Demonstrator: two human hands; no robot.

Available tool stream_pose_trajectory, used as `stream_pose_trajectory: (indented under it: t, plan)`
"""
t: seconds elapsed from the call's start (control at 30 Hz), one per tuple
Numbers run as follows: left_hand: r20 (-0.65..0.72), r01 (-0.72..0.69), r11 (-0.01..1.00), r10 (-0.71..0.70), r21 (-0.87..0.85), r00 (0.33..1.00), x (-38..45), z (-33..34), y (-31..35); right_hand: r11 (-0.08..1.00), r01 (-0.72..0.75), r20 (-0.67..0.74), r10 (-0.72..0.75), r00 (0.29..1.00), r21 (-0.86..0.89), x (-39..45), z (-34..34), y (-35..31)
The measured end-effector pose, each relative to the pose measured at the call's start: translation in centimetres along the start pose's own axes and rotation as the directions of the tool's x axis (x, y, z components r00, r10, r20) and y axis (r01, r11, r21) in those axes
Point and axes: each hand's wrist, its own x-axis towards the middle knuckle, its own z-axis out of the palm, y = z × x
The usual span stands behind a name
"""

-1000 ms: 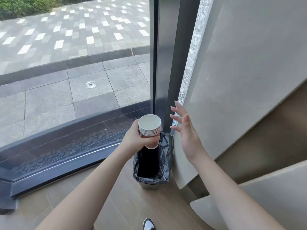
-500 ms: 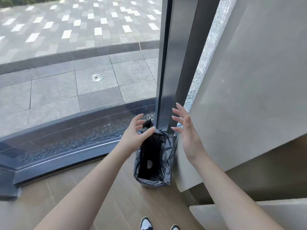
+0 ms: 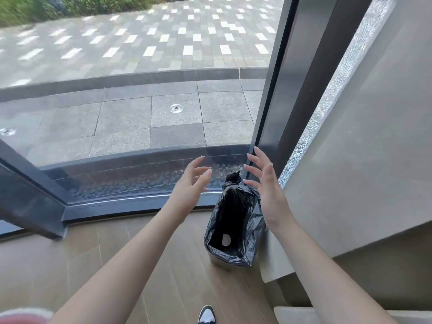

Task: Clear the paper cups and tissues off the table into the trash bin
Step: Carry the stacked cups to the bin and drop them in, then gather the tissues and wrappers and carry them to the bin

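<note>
Hovering over the trash bin [image 3: 235, 232], both hands are showing empty: the left hand [image 3: 187, 187] is sitting at about ten o'clock from the bin's mouth with its fingers spread and loosely curled, holding nothing, and the right hand [image 3: 268, 192] is sitting at about one o'clock, palm turned inward, fingers fanned apart and also holding nothing. Neither hand is touching the black liner [image 3: 254, 230], which is draping over the bin's rim and bunching into a knot [image 3: 232, 178] at the twelve o'clock edge.

Deep inside the liner, toward six o'clock, a small pale round shape [image 3: 226, 239] is showing; it is probably the rim of a paper cup, though it is too small to say for sure. No tissues are showing anywhere, and the table itself is lying outside the view, so whether anything is waiting on it cannot be told.

Judging by the empty hands above a bin with something already in it, the drop step is looking finished for this load. The next move is likely calling for turning away from the window frame [image 3: 275, 108] and the wall [image 3: 362, 148] at three o'clock, going back toward the table, and checking it for leftover cups or tissues. The bin is standing on the wooden floor [image 3: 163, 265] just beside the wall, near the person's shoe [image 3: 207, 314] at six o'clock.
</note>
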Motion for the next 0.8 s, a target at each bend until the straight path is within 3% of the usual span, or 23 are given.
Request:
stream_pose_trajectory:
  t: [0.27,0.43,0.6,0.8]
  plan:
    - [-0.189,-0.060,0.998,0.053,-0.030,0.981,-7.1,-1.4,0.6,0.997,0.023,0.162,-0.035,0.986,0.077,-2.0,1.9,-1.2]
    - [-0.334,-0.136,0.990,0.118,-0.030,0.935,-12.1,-2.3,1.0,0.996,0.030,0.301,-0.055,0.952,0.088,-3.9,4.5,-1.4]
    - [-0.477,-0.171,0.985,0.138,-0.026,0.868,-17.9,-4.9,1.0,0.995,0.021,0.449,-0.061,0.892,0.094,-6.9,8.8,-2.5]
    - [-0.684,-0.170,0.985,0.104,-0.030,0.722,-27.3,-9.3,0.6,0.991,0.012,0.626,-0.094,0.774,0.134,-11.6,15.6,-4.6]
